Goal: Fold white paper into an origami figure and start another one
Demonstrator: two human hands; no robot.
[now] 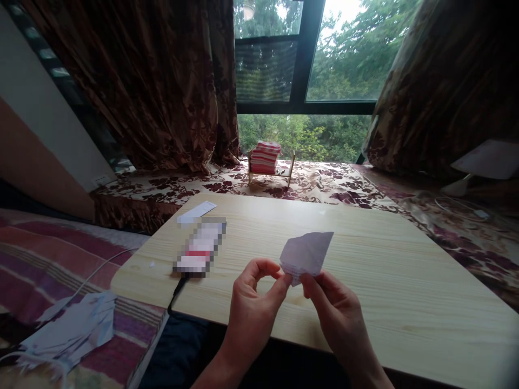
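Both hands hold one small folded piece of white paper (306, 254) just above the near part of a light wooden table (385, 281). My left hand (253, 302) pinches the paper's lower left corner between thumb and forefinger. Its lower right edge is pinched by the fingertips of my right hand (334, 308). The paper stands up from the fingers, its pointed end toward the upper right.
A blurred-out flat object (200, 253) with a dark cable lies on the table's left part, a white paper strip (197, 212) beyond it. A small wooden rack with striped red-and-white cloth (265, 158) stands on the windowsill. White paper or cloth (75, 329) lies on the striped bedding at left.
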